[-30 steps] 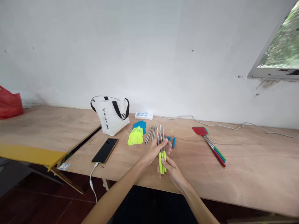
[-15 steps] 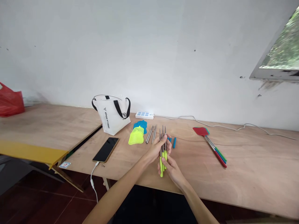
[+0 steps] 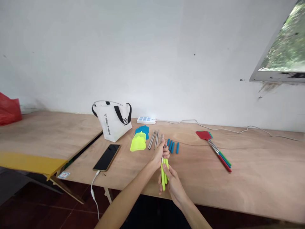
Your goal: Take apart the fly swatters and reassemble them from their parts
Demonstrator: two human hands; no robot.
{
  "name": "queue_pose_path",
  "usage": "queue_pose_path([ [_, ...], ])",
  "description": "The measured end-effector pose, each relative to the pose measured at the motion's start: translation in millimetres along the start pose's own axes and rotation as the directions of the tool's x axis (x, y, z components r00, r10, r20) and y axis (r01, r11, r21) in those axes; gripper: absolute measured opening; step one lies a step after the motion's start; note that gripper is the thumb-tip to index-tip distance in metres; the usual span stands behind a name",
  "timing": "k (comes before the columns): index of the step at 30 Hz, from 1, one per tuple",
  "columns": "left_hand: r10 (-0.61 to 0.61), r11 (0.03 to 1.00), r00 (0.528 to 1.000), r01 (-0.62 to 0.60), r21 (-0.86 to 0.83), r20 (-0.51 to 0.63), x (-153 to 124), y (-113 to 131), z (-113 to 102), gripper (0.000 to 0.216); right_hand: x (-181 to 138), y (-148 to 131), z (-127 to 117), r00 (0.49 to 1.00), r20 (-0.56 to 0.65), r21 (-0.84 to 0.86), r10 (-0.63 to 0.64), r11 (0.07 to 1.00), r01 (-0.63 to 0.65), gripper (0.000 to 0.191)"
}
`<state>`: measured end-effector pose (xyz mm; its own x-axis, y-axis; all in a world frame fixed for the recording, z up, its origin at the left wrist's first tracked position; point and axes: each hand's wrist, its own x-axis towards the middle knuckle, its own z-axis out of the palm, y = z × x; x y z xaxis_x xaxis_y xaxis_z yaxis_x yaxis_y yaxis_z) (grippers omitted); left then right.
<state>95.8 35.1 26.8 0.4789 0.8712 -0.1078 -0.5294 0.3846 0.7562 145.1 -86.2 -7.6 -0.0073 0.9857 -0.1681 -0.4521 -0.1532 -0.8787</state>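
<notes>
Both my hands hold a small bundle of metal rods with yellow-green grips [image 3: 164, 171] over the front of the wooden table [image 3: 250, 178]. My left hand [image 3: 160, 153] is closed round the steel rod ends. My right hand [image 3: 172, 182] is wrapped round the yellow-green grips. Just beyond lie loose steel rods [image 3: 153, 139], several blue grips [image 3: 172, 147], a yellow-green mesh swatter head [image 3: 138, 143] and a blue one [image 3: 143, 129].
A black phone [image 3: 106, 153] on a white cable lies at the left. A white tote bag [image 3: 113, 121] and a power strip [image 3: 146, 120] stand near the wall. Assembled swatters with red, blue and green handles [image 3: 215, 149] lie to the right. A red bag [image 3: 9, 108] sits far left.
The bundle has been drawn nearer to me and my left hand has closed over the rod ends, so less steel shows. The view has shifted slightly.
</notes>
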Motion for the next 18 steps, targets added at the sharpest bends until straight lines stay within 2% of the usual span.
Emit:
queue_pose_path([
  [4, -0.106, 0.994, 0.993, 0.107, 0.007, -0.058, 15.3, -7.3, -5.4, 0.045, 7.7, 2.3, -1.8, 0.998, -0.046, 0.031, 0.031, 0.999, -0.030, 0.060],
  [10, -0.137, 0.990, 0.987, 0.137, -0.007, -0.082, 34.9, -14.3, -1.2, 0.044, 11.5, -6.2, -10.1, 0.997, -0.072, 0.013, 0.023, 1.000, -0.022, 0.062],
  [15, -0.085, 0.996, 0.991, 0.085, -0.002, -0.102, 47.0, -19.6, 2.9, 0.027, 11.6, -14.8, -18.6, 0.997, -0.074, -0.012, 0.022, 1.000, -0.023, 0.066],
  [18, -0.003, 1.000, 0.991, 0.003, -0.002, -0.131, 57.5, -4.7, 0.7, 0.033, 4.7, -14.1, -22.6, 0.998, -0.058, -0.039, 0.021, 0.999, -0.023, 0.066],
])
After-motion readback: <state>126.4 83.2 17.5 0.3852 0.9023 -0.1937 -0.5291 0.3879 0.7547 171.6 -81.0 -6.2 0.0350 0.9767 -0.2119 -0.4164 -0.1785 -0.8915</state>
